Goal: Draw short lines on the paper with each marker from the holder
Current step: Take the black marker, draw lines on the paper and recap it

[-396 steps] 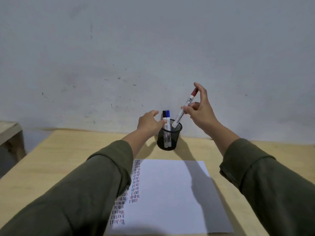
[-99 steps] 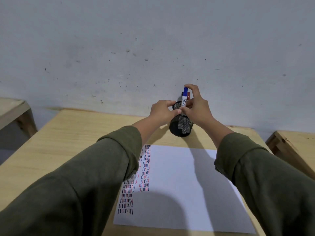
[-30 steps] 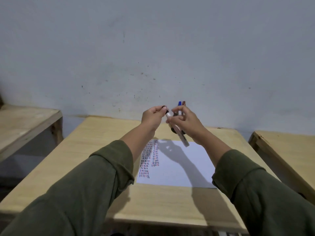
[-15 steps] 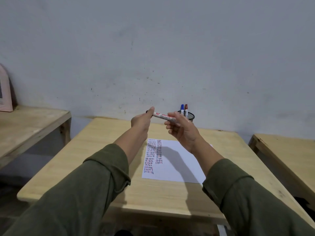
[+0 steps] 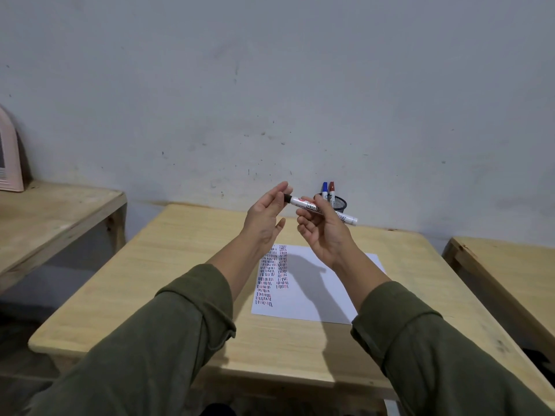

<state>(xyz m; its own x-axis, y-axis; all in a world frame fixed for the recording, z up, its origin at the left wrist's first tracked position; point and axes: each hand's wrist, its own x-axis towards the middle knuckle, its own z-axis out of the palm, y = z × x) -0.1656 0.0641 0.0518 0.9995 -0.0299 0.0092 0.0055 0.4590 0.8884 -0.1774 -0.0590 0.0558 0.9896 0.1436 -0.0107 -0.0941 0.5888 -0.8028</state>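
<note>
My right hand (image 5: 326,238) grips a white marker with a black end (image 5: 303,203), held almost level above the far part of the table. My left hand (image 5: 264,217) is raised beside it with fingers stretched out and thumb apart; its fingertips touch the marker's black end. Behind my hands, a black mesh holder (image 5: 339,203) stands near the wall with a blue marker (image 5: 324,187) and a red marker (image 5: 331,187) upright in it. A white paper (image 5: 312,295) lies on the wooden table (image 5: 180,265), with columns of short black, red and blue lines along its left side.
A second wooden surface (image 5: 45,211) stands to the left with a pink object (image 5: 9,163) leaning on the wall. Another wooden table (image 5: 510,271) stands to the right, across a narrow gap. A grey wall closes the back.
The view has drawn back from the table. My left hand has gone from pinching the marker's black end to spread fingers. My right hand still holds the marker, which has shifted slightly right.
</note>
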